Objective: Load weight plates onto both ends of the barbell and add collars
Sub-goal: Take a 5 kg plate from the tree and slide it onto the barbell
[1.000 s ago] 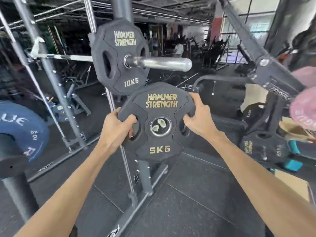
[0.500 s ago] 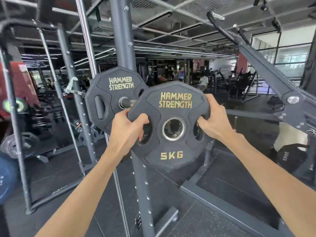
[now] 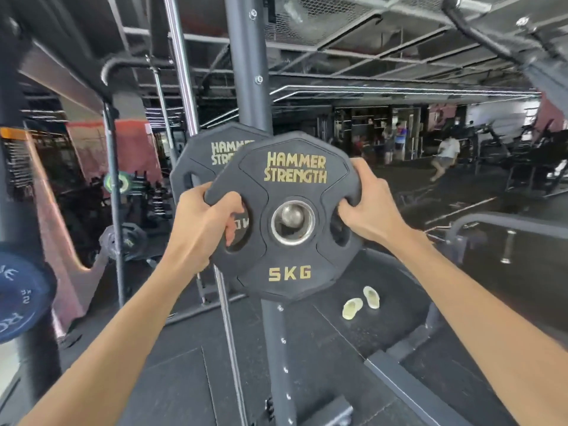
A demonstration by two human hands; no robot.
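A black 5 kg plate (image 3: 289,259) marked HAMMER STRENGTH is upright in front of me. My left hand (image 3: 206,222) grips its left handle slot, thumb through the hole. My right hand (image 3: 368,207) grips its right edge and slot. The rounded steel end of the barbell sleeve (image 3: 292,215) shows inside the plate's centre hole. Behind it sits a black 10 kg plate (image 3: 199,167) on the same sleeve, mostly hidden by the 5 kg plate. No collar is in view.
A dark rack upright (image 3: 249,87) stands behind the plates, with a chrome guide rod (image 3: 181,87) to its left. A blue plate (image 3: 21,296) sits at the left edge. Two pale slippers (image 3: 362,302) lie on the black floor. People stand far back at the right.
The 5 kg plate has risen from below the sleeve to its level and moved in front of the 10 kg plate. The sleeve's end now shows through its centre hole.
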